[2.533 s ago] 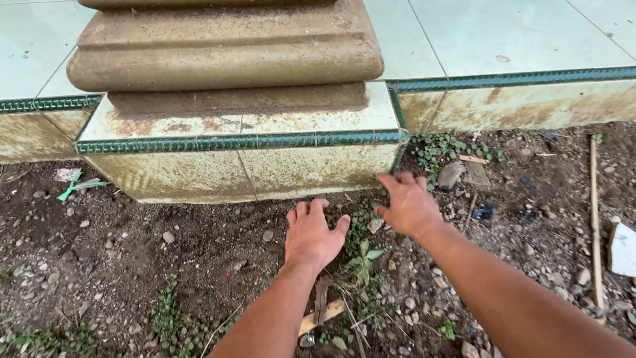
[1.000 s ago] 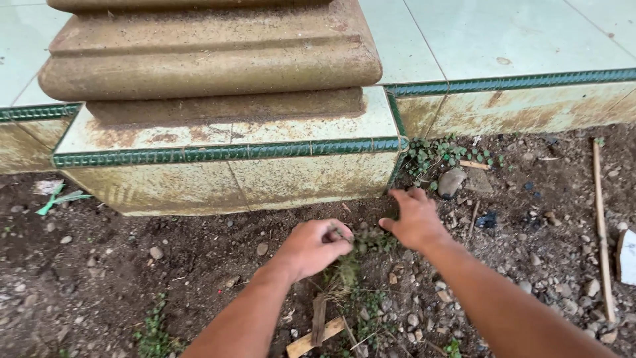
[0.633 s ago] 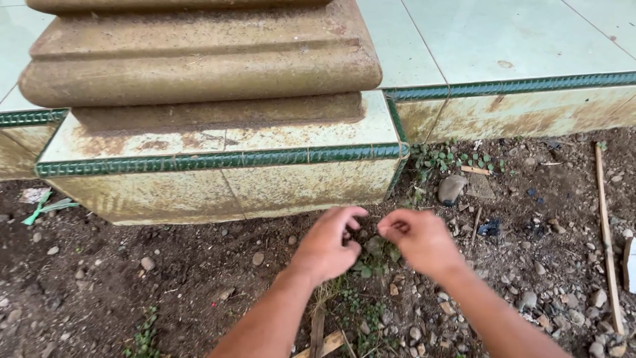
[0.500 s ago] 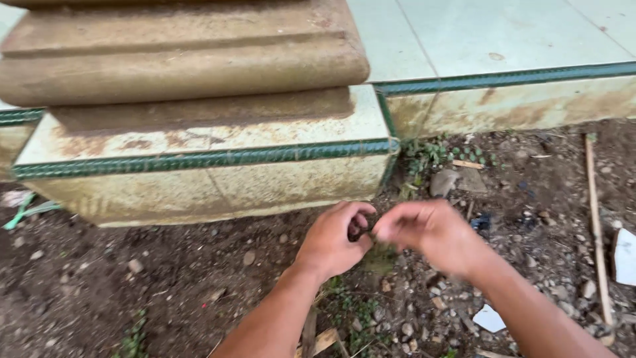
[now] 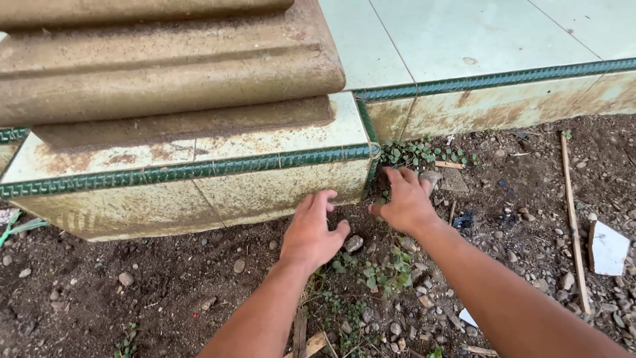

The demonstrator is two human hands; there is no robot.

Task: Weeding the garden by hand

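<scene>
left hand (image 5: pixel 310 229) lay spread, palm down on soil (image 5: pixel 165 278), holding nothing. right hand (image 5: pixel 404 199) open too, fingers toward step corner (image 5: pixel 368 156). small weeds (image 5: pixel 377 270) sat between wrists — judged light, soft, tear-prone; best pinched low at stem base.

Plinth: a stained brown moulded column base (image 5: pixel 159 66) stood at eleven o'clock.
Floor: pale green glazed tiles (image 5: pixel 477 33) with dark green ribbed edging (image 5: pixel 199 169).
Ground: dark stony soil (image 5: pixel 165 285) under daylight.
</scene>
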